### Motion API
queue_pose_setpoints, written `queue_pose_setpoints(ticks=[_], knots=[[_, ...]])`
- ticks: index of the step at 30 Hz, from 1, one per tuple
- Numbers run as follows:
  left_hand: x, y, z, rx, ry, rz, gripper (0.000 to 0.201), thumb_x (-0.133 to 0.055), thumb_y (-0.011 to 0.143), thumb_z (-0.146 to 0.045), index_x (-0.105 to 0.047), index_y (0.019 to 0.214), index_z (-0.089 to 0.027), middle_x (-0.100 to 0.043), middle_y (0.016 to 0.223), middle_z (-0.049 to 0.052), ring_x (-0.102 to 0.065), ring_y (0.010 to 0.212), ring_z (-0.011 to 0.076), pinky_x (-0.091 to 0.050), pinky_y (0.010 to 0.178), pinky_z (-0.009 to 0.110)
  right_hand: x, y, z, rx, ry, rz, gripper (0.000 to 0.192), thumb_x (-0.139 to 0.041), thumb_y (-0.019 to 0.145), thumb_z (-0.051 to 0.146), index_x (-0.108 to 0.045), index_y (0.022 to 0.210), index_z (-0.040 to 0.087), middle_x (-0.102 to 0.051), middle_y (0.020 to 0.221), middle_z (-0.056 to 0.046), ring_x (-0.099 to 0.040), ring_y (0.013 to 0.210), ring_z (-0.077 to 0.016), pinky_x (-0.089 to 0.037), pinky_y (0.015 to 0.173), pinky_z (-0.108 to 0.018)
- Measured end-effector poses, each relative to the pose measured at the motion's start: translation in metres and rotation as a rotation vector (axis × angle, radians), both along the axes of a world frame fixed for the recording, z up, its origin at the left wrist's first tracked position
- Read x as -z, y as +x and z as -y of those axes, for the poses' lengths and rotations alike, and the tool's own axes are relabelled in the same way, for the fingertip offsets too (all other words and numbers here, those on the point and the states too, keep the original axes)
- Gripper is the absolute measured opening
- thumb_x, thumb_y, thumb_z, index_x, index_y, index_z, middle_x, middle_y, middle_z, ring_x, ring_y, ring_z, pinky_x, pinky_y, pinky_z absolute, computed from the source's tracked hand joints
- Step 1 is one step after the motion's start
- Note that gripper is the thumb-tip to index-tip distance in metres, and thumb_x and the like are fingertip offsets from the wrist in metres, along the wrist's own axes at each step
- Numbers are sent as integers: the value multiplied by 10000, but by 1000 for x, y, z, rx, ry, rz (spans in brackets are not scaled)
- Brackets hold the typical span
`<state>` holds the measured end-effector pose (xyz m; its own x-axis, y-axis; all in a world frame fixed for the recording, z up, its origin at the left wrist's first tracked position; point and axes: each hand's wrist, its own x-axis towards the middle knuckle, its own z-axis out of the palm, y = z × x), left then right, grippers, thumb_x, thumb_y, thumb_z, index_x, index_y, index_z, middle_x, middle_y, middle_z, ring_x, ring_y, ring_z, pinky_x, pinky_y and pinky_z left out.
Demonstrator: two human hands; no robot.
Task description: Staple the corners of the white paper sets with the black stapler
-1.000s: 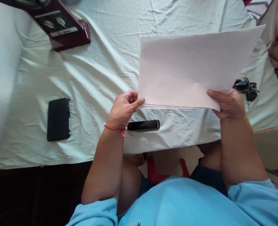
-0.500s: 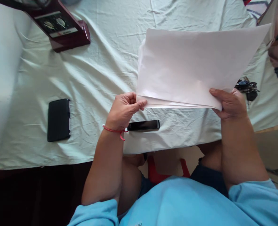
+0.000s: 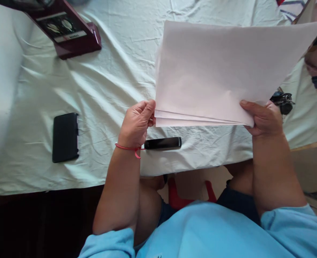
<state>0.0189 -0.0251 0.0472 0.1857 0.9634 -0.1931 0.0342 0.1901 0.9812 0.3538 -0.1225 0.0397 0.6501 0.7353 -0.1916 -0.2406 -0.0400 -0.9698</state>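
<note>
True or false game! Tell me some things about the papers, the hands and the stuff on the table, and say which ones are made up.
1. Both hands hold the sheets of paper. True: left hand, right hand.
2. The paper lies flat on the tablecloth. False: it is lifted above it.
3. A black phone lies left of the left hand. True.
4. The keys are beside the phone. False: they lie by the right hand.

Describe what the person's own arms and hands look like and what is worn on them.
Both forearms are bare, with light blue sleeves pushed up above the elbows. The left hand has a thin red string bracelet at the wrist, with a short loose end. The right hand shows no bracelet, watch or ring. No gloves on either.
</note>
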Motion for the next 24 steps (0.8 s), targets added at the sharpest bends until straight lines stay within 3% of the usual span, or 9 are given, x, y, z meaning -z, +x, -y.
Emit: queue_pose_setpoints(ticks=[3, 5, 10, 17, 21, 24], knots=[[3, 1, 0, -38, 25, 7, 390, -1029, 769, -405, -678, 778, -234, -571, 707, -44, -431, 593, 93, -388, 526, 239, 1, -1, 1, -6, 14, 10, 478, -1033, 524, 205, -825, 952, 248, -881, 996, -25, -863, 1131, -307, -731, 1086, -463], [5, 0, 0, -47, 65, 18, 396, -1029, 792, -382, -664, 744, -235, -522, 657, -58, -392, 575, 92, -372, 526, 243, 2, 0, 1, -20, 26, 14, 482, -1041, 534, 211, -835, 968, 251, -888, 1011, -28, -866, 1128, -309, -737, 1074, -463], [10, -2, -1, -22, 83, 16, 654, -974, 915, -617, -518, 635, -241, -389, 577, -58, -342, 554, 110, -315, 510, 283, 4, 2, 1, -35, 41, 21, 489, -1048, 544, 210, -844, 986, 254, -900, 1043, -27, -867, 1122, -301, -737, 1068, -451], [8, 0, -1, -56, 92, -112, 499, -961, 822, -599, -589, 822, -267, -581, 744, -23, -451, 646, 138, -341, 537, 302, 2, 1, 4, -73, 9, 3, 433, -1074, 519, 194, -813, 863, 234, -896, 1027, -32, -853, 1038, -250, -738, 977, -364], [9, -2, -1, -69, 130, -152, 625, -912, 860, -719, -494, 759, -265, -495, 688, -28, -462, 632, 143, -333, 538, 318, 1, -1, 5, -82, -20, -19, 488, -1099, 503, 204, -852, 924, 217, -895, 1015, -37, -852, 1014, -250, -737, 977, -365], [14, -4, -2, -83, 130, -107, 696, -910, 874, -806, -508, 714, -260, -477, 638, -28, -494, 617, 147, -369, 531, 318, 1, 0, 5, -88, -13, -26, 473, -1097, 506, 197, -855, 913, 216, -905, 1039, -40, -848, 994, -236, -739, 930, -338]])
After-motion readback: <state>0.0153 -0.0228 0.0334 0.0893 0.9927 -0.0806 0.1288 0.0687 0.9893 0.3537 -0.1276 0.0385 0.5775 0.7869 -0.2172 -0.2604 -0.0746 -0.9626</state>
